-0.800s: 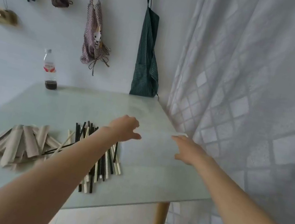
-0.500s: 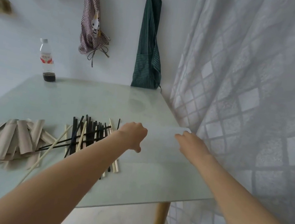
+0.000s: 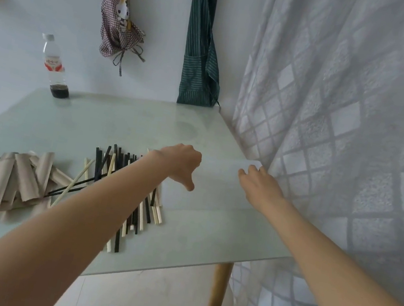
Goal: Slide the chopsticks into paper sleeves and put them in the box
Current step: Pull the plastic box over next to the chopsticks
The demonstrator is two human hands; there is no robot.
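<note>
A pale, nearly see-through flat box (image 3: 217, 182) lies on the right part of the glass table (image 3: 120, 125). My left hand (image 3: 180, 165) grips its left edge, fingers curled over and thumb pointing down. My right hand (image 3: 259, 186) holds the far right edge with bent fingers, close to the curtain. A pile of black and pale chopsticks (image 3: 135, 195) lies left of the box, partly under my left forearm. Beige paper sleeves (image 3: 12, 180) are fanned out at the table's left.
A plastic bottle (image 3: 55, 66) with a little dark liquid stands at the back left. Aprons and bags hang on the wall behind. A white curtain (image 3: 343, 149) hangs against the table's right edge. A wooden table leg (image 3: 218, 297) and my knees show below.
Both hands have reached forward onto the box, the left curling over its left edge and the right closing on its right edge. The camera has tilted down.
</note>
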